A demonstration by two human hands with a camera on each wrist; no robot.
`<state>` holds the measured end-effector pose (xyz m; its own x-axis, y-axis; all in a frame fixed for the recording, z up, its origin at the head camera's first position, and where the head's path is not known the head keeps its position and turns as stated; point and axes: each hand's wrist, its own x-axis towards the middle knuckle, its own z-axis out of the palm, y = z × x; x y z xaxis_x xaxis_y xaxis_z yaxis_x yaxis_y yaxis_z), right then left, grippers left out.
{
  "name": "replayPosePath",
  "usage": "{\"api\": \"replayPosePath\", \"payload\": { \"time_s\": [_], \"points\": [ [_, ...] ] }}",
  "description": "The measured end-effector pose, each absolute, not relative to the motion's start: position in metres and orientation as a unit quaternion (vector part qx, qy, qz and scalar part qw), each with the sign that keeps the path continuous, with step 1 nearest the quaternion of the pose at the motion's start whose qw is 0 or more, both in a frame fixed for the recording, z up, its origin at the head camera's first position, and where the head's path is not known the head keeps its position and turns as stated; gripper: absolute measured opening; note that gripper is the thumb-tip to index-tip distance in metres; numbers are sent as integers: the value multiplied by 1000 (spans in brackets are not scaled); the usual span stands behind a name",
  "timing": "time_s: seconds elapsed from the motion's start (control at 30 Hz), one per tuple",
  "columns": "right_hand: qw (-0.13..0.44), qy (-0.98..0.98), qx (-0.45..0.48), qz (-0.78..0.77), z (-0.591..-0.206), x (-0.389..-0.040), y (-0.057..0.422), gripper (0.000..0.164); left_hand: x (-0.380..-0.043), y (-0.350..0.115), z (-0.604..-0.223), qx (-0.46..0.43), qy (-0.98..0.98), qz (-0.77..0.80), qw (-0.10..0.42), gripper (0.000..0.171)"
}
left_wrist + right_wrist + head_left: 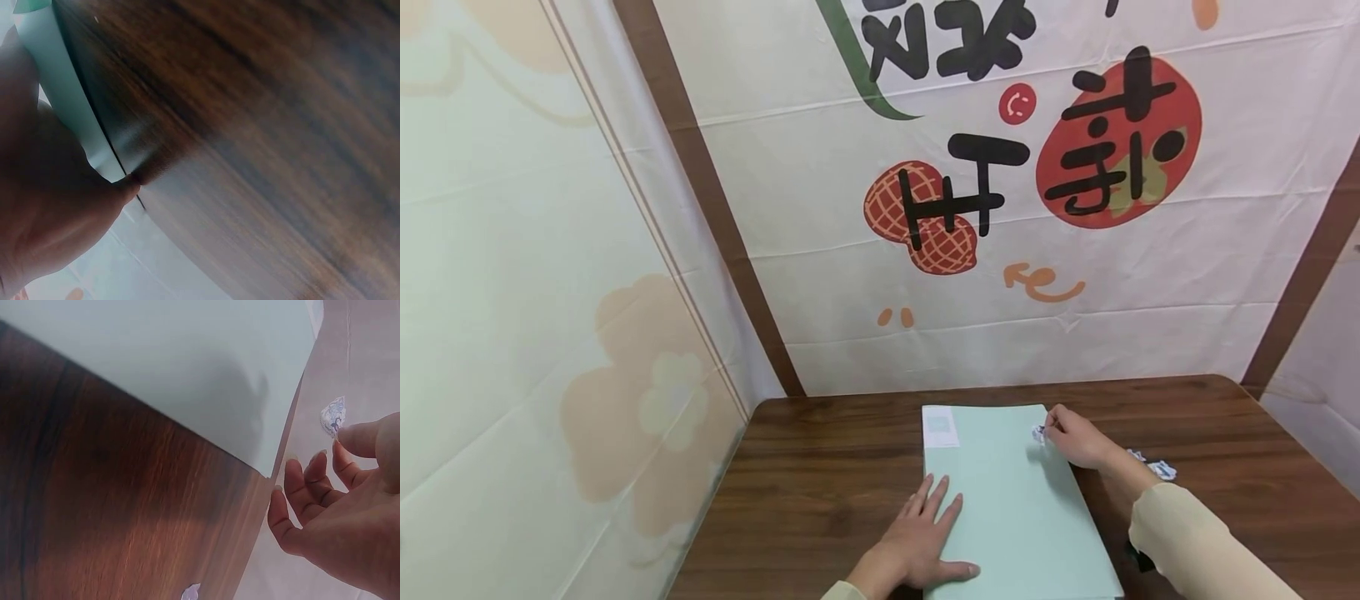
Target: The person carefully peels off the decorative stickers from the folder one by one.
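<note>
A pale green folder [1007, 500] lies on the dark wooden table, a white label [940, 426] at its far left corner. My left hand [923, 537] rests with spread fingers on the folder's left edge; the left wrist view shows the little-finger side of that hand [69, 200] along the edge. Above the far right corner, my right hand [1075, 437] pinches a small blue-and-white patterned sticker [334, 417] between thumb and forefinger. Its other fingers [305, 490] are loosely bent, and its shadow falls on the folder.
More small blue-and-white stickers [1162, 470] lie on the table right of the folder, partly behind the right forearm. A small black object [1141, 558] shows under the right sleeve. A printed cloth [850, 333] hangs behind the wooden table [820, 475].
</note>
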<state>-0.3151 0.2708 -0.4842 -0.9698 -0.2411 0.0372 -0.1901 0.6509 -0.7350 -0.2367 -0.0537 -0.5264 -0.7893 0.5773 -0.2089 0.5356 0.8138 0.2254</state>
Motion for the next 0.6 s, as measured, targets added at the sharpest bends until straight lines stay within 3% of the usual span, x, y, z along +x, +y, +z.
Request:
{"api": "replayPosePath", "payload": {
  "time_s": [0.6],
  "points": [
    [-4,919,-118,-376,-473,-286,308,9,-245,-58,-544,311,936,108,126,100]
  ]
}}
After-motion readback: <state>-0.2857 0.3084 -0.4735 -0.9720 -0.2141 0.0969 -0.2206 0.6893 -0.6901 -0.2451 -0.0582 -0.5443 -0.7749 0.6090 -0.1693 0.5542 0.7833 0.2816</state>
